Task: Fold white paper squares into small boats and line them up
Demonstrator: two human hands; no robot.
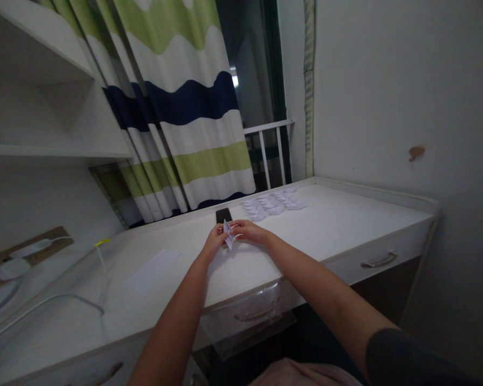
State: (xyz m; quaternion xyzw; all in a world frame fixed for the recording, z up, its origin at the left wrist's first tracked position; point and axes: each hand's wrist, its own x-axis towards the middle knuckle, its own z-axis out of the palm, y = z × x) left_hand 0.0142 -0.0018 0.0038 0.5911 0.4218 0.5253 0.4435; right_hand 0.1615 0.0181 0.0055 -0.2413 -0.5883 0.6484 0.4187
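A small piece of folded white paper (228, 234) is held up between my two hands, above the white desk. My left hand (214, 240) pinches its left side. From the right, the fingers of my right hand (247, 231) close on its other side. Just behind the hands lies a black phone (223, 215), flat on the desk. Several folded white paper pieces (271, 203) lie in rows farther back to the right. To the left of my hands are flat white paper sheets (155, 268).
The white desk (338, 214) meets a wall on the right and a striped curtain (197, 102) at the back. At the left, a power strip (28, 249) and a white cable (64, 297) lie near the shelf. A clear plastic bag (245, 316) hangs at the front edge.
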